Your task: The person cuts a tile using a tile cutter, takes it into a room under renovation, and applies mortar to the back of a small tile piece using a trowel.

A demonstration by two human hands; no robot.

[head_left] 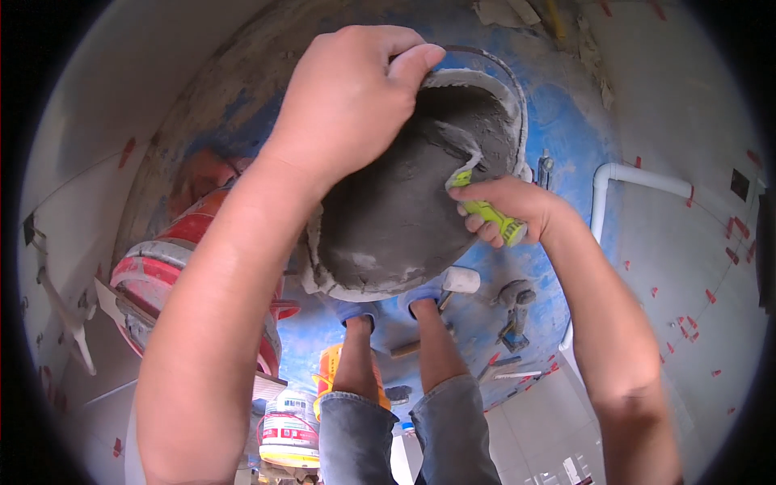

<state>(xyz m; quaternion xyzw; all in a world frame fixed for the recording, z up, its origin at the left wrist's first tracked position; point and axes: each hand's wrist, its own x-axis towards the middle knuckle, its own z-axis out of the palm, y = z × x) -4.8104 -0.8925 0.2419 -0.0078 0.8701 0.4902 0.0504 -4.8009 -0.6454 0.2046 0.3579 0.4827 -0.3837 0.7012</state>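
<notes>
Left arm (pixel 230 275) overlapping bucket (pixel 485 81), trowel (pixel 495 217) blade obscured by mortar (pixel 388 214)

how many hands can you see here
2: the left hand gripping the wire handle above the mortar bucket, and the right hand around the green-handled tool.

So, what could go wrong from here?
The left hand grips the thin wire handle of the bucket; if that grip slips, the bucket might lurch. The grey mortar could spatter if the right hand jerks the trowel, whose blade end sits in it. The pale-headed mallet lies near the feet, so stepping that way may cause a stumble.
</notes>
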